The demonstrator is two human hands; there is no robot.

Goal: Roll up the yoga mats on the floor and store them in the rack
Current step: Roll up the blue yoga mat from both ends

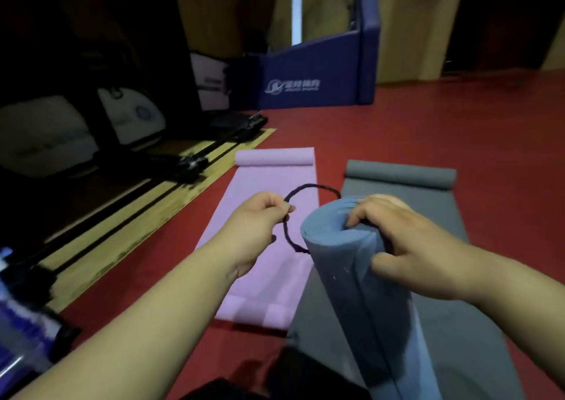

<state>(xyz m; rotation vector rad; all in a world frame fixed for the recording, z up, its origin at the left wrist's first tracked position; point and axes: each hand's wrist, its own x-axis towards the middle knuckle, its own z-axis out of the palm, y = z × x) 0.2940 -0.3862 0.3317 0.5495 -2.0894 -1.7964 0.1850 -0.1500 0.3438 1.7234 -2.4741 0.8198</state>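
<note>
Blue rolled mat (345,265) | right grip (409,246) clasps its end | left grip (253,225) pinches black loop (315,186) (just beside)

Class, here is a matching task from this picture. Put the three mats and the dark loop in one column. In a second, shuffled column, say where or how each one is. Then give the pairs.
Column 1
1 blue mat
2 lilac mat
3 grey mat
4 dark loop

Column 2
A pinched by the left hand
B spread on the floor, furthest right
C rolled, gripped by the right hand
D spread on the floor, furthest left

Pairs: 1-C, 2-D, 3-B, 4-A
</note>
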